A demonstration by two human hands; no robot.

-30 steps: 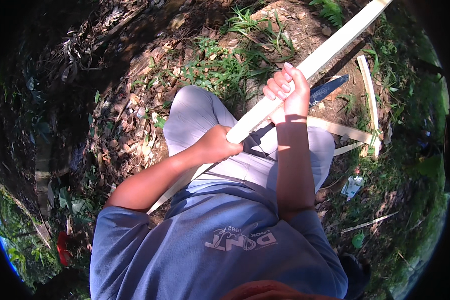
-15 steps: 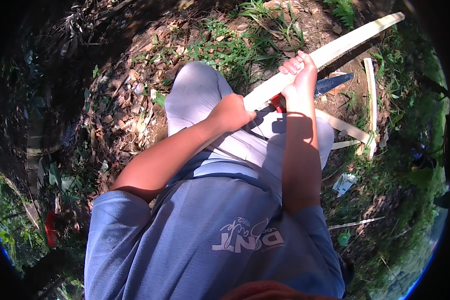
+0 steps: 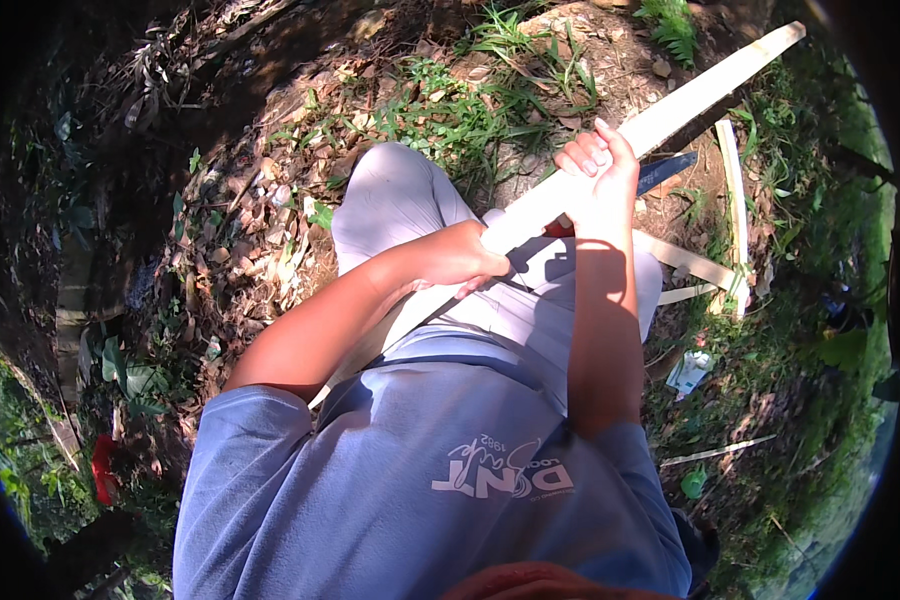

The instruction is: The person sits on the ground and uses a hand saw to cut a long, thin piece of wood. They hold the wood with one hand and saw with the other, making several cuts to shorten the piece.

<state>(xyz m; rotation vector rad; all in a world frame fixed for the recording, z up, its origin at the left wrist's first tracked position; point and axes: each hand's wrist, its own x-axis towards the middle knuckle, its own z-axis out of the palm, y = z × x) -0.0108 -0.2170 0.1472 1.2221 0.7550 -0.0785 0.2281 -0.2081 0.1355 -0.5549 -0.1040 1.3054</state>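
White lettering (image 3: 485, 483) with small number (image 3: 494, 443), upside down, on front of blue T-shirt (image 3: 360, 480)

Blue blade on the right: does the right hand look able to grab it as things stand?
Probably not right now: the right hand is closed around the pale wooden strip. Otherwise the way looks fairly free, since the blue blade shows just right of that hand, partly uncovered.

Sunlight dappled the ground (image 3: 615, 62), strewn with leaves (image 3: 275, 262) and grass (image 3: 460, 120); a fern (image 3: 673, 30) grew ahead; the shaded left seemingly held plants (image 3: 135, 375).
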